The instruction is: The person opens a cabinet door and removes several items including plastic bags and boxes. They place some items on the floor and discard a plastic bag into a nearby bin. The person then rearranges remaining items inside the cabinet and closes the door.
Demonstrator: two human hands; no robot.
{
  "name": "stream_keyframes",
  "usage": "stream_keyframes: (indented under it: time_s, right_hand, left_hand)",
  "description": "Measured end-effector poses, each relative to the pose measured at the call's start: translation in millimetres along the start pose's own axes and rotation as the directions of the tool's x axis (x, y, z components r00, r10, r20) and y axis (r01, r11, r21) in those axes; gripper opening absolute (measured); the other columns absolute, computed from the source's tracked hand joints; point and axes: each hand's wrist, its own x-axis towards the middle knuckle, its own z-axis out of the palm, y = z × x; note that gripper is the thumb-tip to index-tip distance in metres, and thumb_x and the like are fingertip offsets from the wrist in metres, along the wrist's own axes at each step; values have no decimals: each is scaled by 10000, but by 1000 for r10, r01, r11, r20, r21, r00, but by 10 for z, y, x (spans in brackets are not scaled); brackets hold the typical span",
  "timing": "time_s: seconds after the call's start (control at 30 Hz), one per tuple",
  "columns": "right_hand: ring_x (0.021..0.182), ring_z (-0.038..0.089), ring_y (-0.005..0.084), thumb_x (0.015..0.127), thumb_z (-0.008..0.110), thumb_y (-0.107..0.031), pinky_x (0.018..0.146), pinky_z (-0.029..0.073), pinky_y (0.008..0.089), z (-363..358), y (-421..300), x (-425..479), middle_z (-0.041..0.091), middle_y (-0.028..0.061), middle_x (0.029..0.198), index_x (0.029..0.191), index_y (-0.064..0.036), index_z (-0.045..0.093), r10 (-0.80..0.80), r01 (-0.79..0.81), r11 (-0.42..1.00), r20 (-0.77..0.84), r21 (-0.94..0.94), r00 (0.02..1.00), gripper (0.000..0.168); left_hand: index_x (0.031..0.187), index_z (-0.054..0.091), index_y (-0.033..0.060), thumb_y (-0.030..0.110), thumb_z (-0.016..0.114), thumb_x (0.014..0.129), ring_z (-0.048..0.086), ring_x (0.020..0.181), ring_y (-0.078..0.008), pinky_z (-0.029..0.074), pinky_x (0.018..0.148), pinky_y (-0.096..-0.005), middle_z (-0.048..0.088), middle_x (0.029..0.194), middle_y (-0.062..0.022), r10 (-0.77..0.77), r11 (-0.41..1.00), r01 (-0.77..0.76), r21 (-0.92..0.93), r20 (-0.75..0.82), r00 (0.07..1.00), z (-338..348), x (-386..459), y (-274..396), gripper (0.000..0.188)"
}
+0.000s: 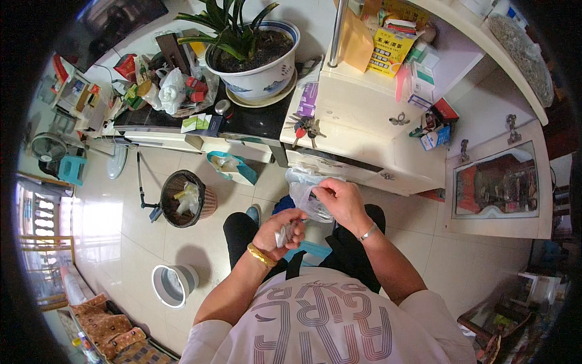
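Note:
My right hand [344, 204] pinches the edge of a translucent plastic bag [307, 191], which hangs in front of my knees by the cabinet. In my left hand [278, 232], a small crumpled piece of silvery or clear wrapping [283, 235] is held against the palm by curled fingers. That hand is just below and to the left of the bag. The bag's contents cannot be made out. Beneath my hands, part of a light blue stool [311, 249] shows between my legs.
A lined waste basket [184, 200] and a grey-white bucket [175, 285] stand on the tiles to my left. Ahead is a teal-and-white paper bag [233, 168]. A cabinet door [498, 182] hangs open at right. Keys [305, 129] lie on the ledge, near a potted plant [252, 59].

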Motion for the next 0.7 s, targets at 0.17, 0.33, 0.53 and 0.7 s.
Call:
stream_keyframes:
  time_s: [0.17,0.33,0.53,0.7]
  right_hand:
    - [523,541,119,811,655,-206,505,428,268,71,38,14,603,87,625,811,-21,634,80,-83,995,61,47,995,186]
    - [542,560,119,809,651,-205,521,442,268,54,67,-12,613,83,634,828,-37,645,-1,4,997,38,-73,999,169]
    - [549,553,110,811,641,-194,529,443,265,111,67,-35,619,81,643,834,-32,647,15,-16,1000,69,16,997,164]
    - [598,597,229,802,627,-228,550,463,335,68,29,-16,626,118,671,827,-53,649,55,-61,997,135,36,989,178]
  left_hand:
    - [928,543,93,249,513,898,456,511,-141,267,383,-221,506,614,-37,-27,997,25,74,27,999,281,182,14,161]
    - [903,524,93,224,508,893,489,505,-171,305,387,-248,527,645,-51,99,994,-93,56,-118,988,94,486,24,132]
    - [1018,503,25,194,381,939,563,713,-232,471,601,-349,582,842,-110,249,968,-236,84,-223,942,-392,865,-60,223]
    - [1107,457,-20,141,407,918,564,877,-279,522,780,-432,526,1058,-144,299,944,-328,-36,-323,898,-349,865,-23,254]
